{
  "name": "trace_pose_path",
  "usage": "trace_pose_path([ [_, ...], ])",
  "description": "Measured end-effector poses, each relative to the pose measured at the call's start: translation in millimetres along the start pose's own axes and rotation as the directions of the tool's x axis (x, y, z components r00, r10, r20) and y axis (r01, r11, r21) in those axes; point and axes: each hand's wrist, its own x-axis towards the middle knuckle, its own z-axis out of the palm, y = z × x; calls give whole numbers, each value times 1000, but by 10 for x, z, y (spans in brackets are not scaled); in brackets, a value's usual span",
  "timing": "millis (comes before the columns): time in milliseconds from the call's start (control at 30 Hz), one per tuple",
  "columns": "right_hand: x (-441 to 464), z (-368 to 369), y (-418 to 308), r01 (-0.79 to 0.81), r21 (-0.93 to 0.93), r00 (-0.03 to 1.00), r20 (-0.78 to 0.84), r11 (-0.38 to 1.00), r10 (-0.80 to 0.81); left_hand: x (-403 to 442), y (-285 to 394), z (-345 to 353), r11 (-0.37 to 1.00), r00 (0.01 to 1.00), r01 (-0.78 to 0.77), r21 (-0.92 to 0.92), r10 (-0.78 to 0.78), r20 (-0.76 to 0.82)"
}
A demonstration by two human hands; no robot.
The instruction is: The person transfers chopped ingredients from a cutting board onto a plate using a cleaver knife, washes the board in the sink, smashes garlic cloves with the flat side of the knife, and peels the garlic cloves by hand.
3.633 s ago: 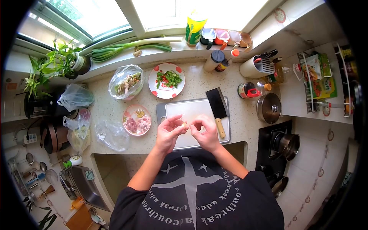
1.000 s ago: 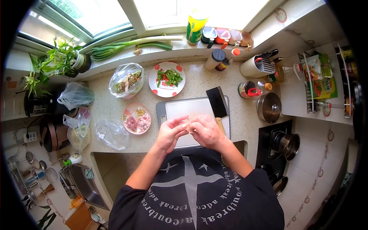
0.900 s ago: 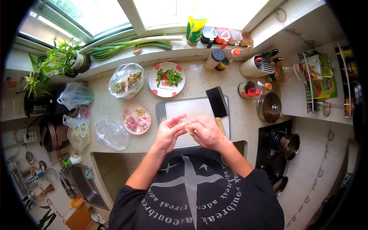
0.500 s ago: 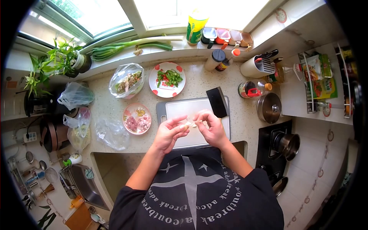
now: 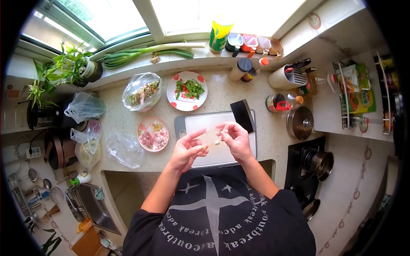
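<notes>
Above the cutting board, my left hand holds a pale garlic clove between thumb and curled fingers, its index finger stretched out. My right hand is beside it with fingers bent and pinched; whatever is at its fingertips is too small to name. Between the hands, another peeled garlic clove rests on the board. A cleaver with a dark, broad blade lies across the board's upper right corner.
Left of the board are a plate of diced meat and a crumpled plastic bag. Behind stand a plate of chopped peppers and a bag of greens. A lidded pot and stove are at right.
My hands have moved slightly apart. The clove on the board now shows clearly between them. The left thumb has drawn back with its clove.
</notes>
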Motion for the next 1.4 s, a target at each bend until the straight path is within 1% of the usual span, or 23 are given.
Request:
trace_pose_path([
  [33, 33, 22, -1, 25, -14, 999, 29, 1000, -25, -12, 17, -25, 1000, 1000, -4, -13, 5, 20],
  [133, 140, 168, -80, -63, 30, 994, 95, 998, 60, -42, 71, -88, 999, 999, -9, -41, 11, 51],
  [167, 182, 215, -66, -86, 71, 988, 131, 994, 76, -50, 78, -103, 999, 998, -14, -46, 16, 53],
  [233, 251, 307, 1, -117, 90, 980, 173, 989, 100, -59, 103, -136, 998, 998, -25, -53, 28, 56],
  [267, 282, 354, 29, -133, 100, 974, 195, 986, 112, -67, 123, -136, 999, 998, -45, -25, 46, 48],
  [300, 304, 407, 44, -124, 57, 981, 156, 991, 114, -79, 148, -121, 998, 997, -66, 3, 66, 39],
  [400, 422, 534, 10, -188, 65, 977, 119, 980, 179, -111, 185, -165, 989, 991, -131, 75, 130, 18],
  [467, 527, 580, 50, -215, 94, 970, 138, 972, 201, -131, 233, -186, 980, 986, -169, 108, 168, 19],
  [600, 799, 698, 49, -240, 97, 966, 120, 966, 228, -165, 294, -332, 971, 970, -229, 75, 234, -61],
  [667, 1027, 848, -31, -172, -5, 976, 134, 985, 171, -175, 287, -486, 969, 964, -246, 39, 248, -98],
  [733, 1309, 1104, -70, -30, -215, 988, 142, 976, 62, -212, 288, -590, 968, 956, -252, 12, 251, -154],
  [767, 1445, 1252, -133, 58, -399, 986, 166, 915, 9, -231, 287, -638, 967, 953, -256, 21, 256, -163],
  [800, 1601, 1393, -99, 210, -474, 967, 229, 855, -110, -254, 280, -671, 967, 951, -254, 21, 254, -177],
  [867, 1936, 1653, 50, 481, -528, 867, 406, 700, -289, -287, 278, -691, 965, 942, -264, 11, 260, -210],
  [933, 2222, 1858, 263, 629, -553, 766, 560, 546, -315, -314, 254, -728, 961, 936, -275, 13, 271, -226],
  [967, 2334, 1930, 396, 722, -527, 682, 652, 448, -331, -331, 246, -745, 960, 932, -281, 15, 276, -234],
  [1000, 2414, 1988, 466, 771, -528, 630, 712, 356, -309, -346, 240, -755, 958, 929, -287, 8, 280, -242],
  [1067, 2533, 2058, 600, 849, -502, 528, 814, 163, -243, -376, 223, -770, 956, 925, -293, -6, 282, -254],
  [1100, 2574, 2087, 614, 838, -541, 546, 828, 73, -130, -383, 221, -776, 951, 924, -307, -22, 292, -247],
  [1200, 2658, 2122, 700, 855, -519, 514, 838, 21, -183, -382, 162, -840, 956, 925, -292, -6, 281, -257],
  [1300, 2662, 2124, 706, 845, -531, 515, 841, -67, -165, -356, 130, -848, 952, 917, -307, -4, 295, -269],
  [1400, 2627, 2133, 673, 853, -518, 500, 844, -60, -193, -366, 134, -836, 955, 918, -296, -10, 282, -277],
])
